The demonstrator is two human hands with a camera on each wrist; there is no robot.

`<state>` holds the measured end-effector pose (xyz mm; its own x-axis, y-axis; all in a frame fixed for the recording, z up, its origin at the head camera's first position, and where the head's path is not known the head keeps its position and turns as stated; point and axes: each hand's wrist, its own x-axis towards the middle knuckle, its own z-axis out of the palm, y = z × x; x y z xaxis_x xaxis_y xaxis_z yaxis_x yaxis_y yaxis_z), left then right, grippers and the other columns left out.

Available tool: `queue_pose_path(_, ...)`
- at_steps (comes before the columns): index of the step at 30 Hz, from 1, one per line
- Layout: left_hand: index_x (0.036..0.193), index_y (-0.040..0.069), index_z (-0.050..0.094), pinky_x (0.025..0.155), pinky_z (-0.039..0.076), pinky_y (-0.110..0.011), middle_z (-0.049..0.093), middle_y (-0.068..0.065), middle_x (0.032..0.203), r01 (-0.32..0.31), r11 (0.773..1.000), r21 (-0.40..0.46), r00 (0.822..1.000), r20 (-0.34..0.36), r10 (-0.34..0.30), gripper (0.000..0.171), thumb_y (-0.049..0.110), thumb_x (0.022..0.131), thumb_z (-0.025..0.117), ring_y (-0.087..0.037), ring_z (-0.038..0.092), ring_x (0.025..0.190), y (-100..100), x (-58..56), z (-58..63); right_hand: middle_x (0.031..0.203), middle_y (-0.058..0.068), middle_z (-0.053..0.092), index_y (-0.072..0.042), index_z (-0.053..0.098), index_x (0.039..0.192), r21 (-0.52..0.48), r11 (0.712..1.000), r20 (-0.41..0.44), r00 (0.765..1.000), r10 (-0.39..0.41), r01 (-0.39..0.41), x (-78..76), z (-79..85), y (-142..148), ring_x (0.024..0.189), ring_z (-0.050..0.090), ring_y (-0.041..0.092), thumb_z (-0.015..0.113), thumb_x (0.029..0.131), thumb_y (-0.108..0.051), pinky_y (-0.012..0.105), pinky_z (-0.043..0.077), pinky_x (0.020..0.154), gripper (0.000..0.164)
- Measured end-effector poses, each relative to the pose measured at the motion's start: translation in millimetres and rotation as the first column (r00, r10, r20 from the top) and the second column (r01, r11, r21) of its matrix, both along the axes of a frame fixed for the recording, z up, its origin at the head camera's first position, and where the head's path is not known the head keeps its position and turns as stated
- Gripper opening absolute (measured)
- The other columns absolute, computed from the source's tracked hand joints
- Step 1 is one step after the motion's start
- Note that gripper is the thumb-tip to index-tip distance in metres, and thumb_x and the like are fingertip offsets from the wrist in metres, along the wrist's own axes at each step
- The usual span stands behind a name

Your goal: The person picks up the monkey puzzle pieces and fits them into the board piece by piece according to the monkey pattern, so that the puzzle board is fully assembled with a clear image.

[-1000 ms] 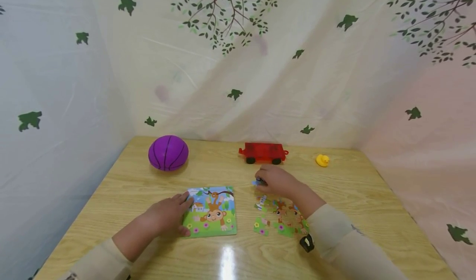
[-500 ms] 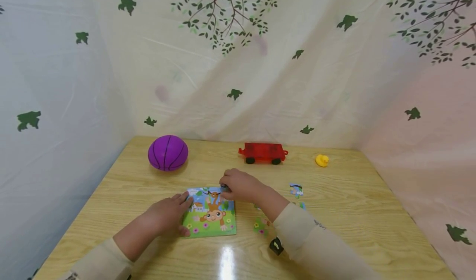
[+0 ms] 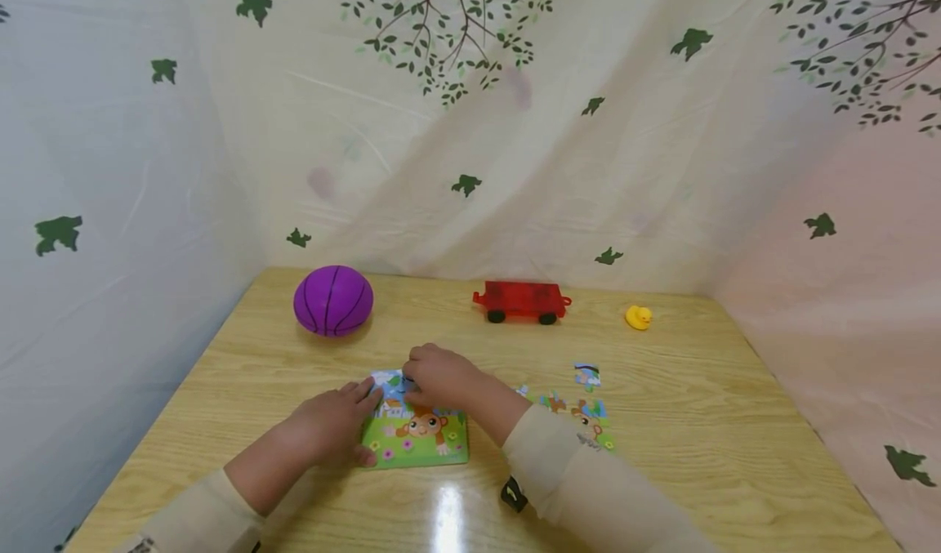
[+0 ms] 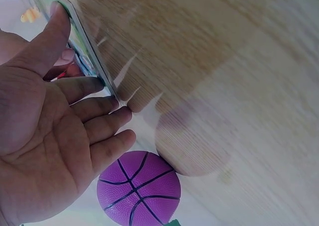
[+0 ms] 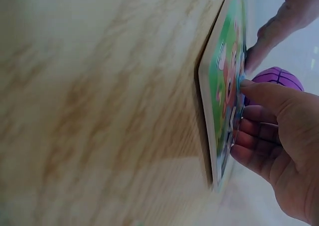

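A square puzzle board [image 3: 430, 447] with a monkey picture lies on the table, its upper part partly hidden by my right hand. My left hand [image 3: 334, 422] rests on the board's left edge, fingers extended; in the left wrist view, the thumb and fingertips touch that edge. Over the upper part of the board, my right hand [image 3: 448, 381] pinches a puzzle piece, mostly covered by the fingers. In the right wrist view, a bit of blue [image 5: 243, 80] shows at the thumb tip, against the board. Several loose puzzle pieces [image 3: 588, 418] lie right of the board, some behind the right forearm.
A purple ball [image 3: 333, 301] stands at the back left of the wooden table [image 3: 698, 422]. Behind the board is a red toy wagon [image 3: 522, 301], with a yellow rubber duck [image 3: 638, 318] farther right. One loose sky-coloured puzzle piece [image 3: 586, 375] lies apart from the others.
My right hand has moved left from the loose pieces to the board's upper part, carrying a puzzle piece. The left hand has stayed on the board's left edge.
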<state>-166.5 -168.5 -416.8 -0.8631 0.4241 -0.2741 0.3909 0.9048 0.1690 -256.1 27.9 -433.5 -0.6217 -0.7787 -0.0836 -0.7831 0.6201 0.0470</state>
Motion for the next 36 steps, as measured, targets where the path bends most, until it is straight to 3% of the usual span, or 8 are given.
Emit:
queue_pose_path(11,0.149,0.000,0.038,0.112,0.035,-0.060,0.030,-0.022,0.157,-0.009,1.000,0.017,1.000,0.013,0.009,0.097,0.048,0.076,0.079,-0.045,0.033,0.141,0.3,-0.2,1.0,0.110,-0.003,0.059,-0.018,0.068,0.113,0.021,0.998,0.006,0.998,-0.056,0.056,4.2,-2.0,-6.7,0.098,0.051,0.013,0.061,0.095,-0.044,0.024,0.050,0.088,0.032)
queue_pose_path(20,0.148,-0.001,0.038,0.113,0.034,-0.060,0.030,-0.024,0.157,-0.008,1.000,0.020,1.000,0.029,0.007,0.095,0.047,0.077,0.079,-0.046,0.032,0.141,1.2,0.1,3.1,0.102,-0.004,0.057,-0.017,0.071,0.112,0.045,0.998,-0.035,0.998,-0.050,0.052,7.3,-3.4,-13.6,0.090,0.049,0.012,0.062,0.096,-0.040,0.023,0.050,0.080,0.030)
queue_pose_path(25,0.148,-0.001,0.038,0.112,0.034,-0.060,0.030,-0.024,0.157,-0.003,1.000,0.022,1.000,0.023,0.002,0.095,0.046,0.076,0.079,-0.046,0.033,0.141,0.7,-0.4,4.9,0.104,-0.004,0.057,-0.018,0.070,0.115,0.059,0.996,-0.058,0.996,-0.071,0.074,9.1,-2.2,-17.0,0.091,0.050,0.012,0.063,0.095,-0.039,0.022,0.051,0.082,0.029)
queue_pose_path(30,0.148,-0.002,0.038,0.114,0.033,-0.059,0.030,-0.025,0.156,0.003,1.000,0.014,1.000,0.024,-0.003,0.096,0.046,0.076,0.080,-0.047,0.033,0.141,0.8,-0.7,3.8,0.112,-0.001,0.057,-0.017,0.068,0.119,0.028,0.997,-0.036,0.996,-0.077,0.078,10.9,-4.9,-12.7,0.100,0.051,0.014,0.061,0.097,-0.038,0.023,0.051,0.089,0.032)
queue_pose_path(36,0.148,-0.002,0.038,0.114,0.034,-0.058,0.031,-0.025,0.156,0.006,1.000,0.003,1.000,0.020,-0.006,0.096,0.046,0.075,0.080,-0.046,0.034,0.141,1.9,-1.0,1.3,0.118,-0.001,0.058,-0.015,0.065,0.124,-0.093,0.995,0.061,0.997,-0.041,0.046,9.4,-4.9,3.7,0.110,0.052,0.015,0.059,0.098,-0.037,0.025,0.050,0.096,0.035)
